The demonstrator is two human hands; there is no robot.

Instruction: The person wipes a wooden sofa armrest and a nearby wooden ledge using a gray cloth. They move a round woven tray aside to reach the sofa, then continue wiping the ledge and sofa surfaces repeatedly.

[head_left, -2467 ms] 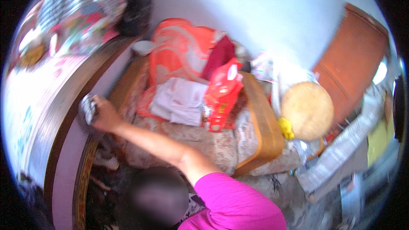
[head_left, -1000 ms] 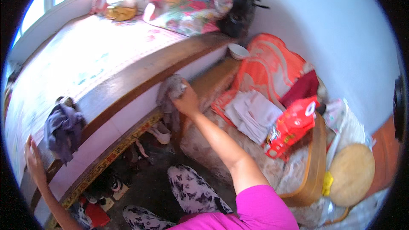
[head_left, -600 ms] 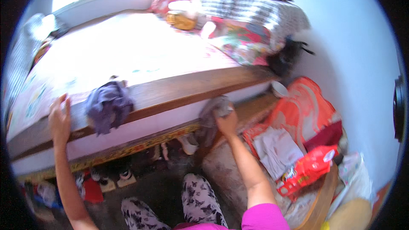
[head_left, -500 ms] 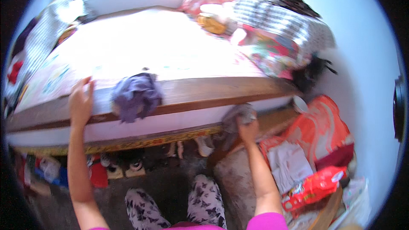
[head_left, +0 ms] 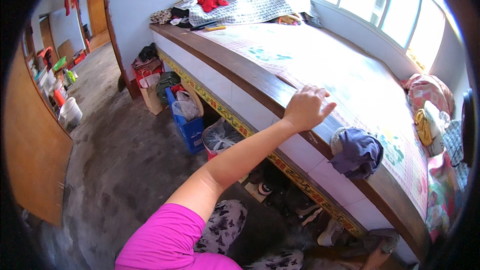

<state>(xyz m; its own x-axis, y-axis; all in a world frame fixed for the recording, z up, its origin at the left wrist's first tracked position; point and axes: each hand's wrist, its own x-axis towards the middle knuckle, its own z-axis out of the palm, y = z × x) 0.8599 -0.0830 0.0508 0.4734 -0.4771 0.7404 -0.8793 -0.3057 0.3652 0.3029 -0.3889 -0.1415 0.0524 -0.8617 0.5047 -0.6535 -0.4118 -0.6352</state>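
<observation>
My left hand [head_left: 306, 107] reaches across to the wooden edge [head_left: 260, 80] of a raised bed, its fingers stretched and somewhat apart, nothing in them. Whether the palm touches the wood cannot be told. Further right along that edge, a crumpled purple-grey cloth [head_left: 356, 152] hangs partly over the front. Low down at the lower right, below the bed edge, my right hand [head_left: 384, 251] is closed on a grey cloth [head_left: 369, 241]. Its fingers are mostly hidden by the cloth and the picture's rim.
Beneath the bed stand a blue box [head_left: 189, 132], a bag-lined bucket [head_left: 220, 137] and shoes [head_left: 330, 232]. Folded bedding [head_left: 255, 0] lies at the bed's far end, with more bundles [head_left: 430, 95] by the window. A wooden door [head_left: 37, 145] stands at left beside a passage.
My view has swung left, bringing the doorway and floor into sight. The left hand is still near the bed edge, and the right still holds the grey cloth low down.
</observation>
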